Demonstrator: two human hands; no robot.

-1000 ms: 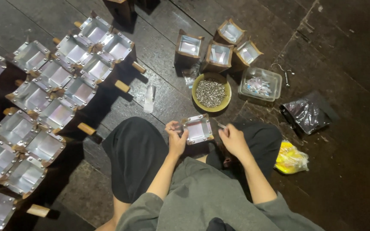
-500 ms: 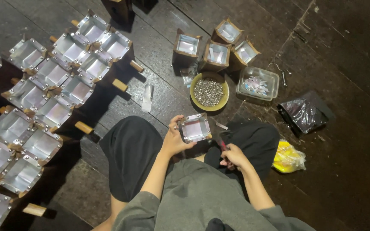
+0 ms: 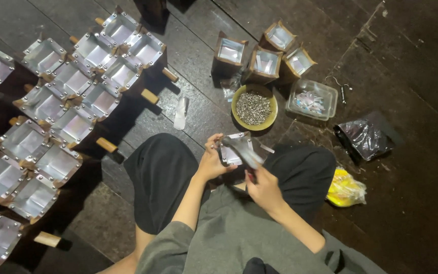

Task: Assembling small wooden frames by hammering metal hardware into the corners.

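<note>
**Small box held in the lap, tool raised over it**

Largest first: well to the left of the grip, the crowded rows of finished metal-lined wooden boxes with peg handles (image 3: 62,116) sit packed edge to edge; a knee shifting that way could knock them into one another. Beyond the grip, just past the knees, stands the round yellow bowl of small silver studs (image 3: 254,107), close enough that a slipped tool or elbow might tip it and scatter the studs over the dark plank floor (image 3: 422,61).

The small square wooden box lined with shiny sheet metal (image 3: 233,150) sits above the lap, grasped at its left edge by the left hand (image 3: 213,160). The right hand (image 3: 262,187) is clenched around a blurred, hammer-like metal tool (image 3: 244,151) lying across the box. A glancing blow could strike the left fingers or dent the lining.
</note>
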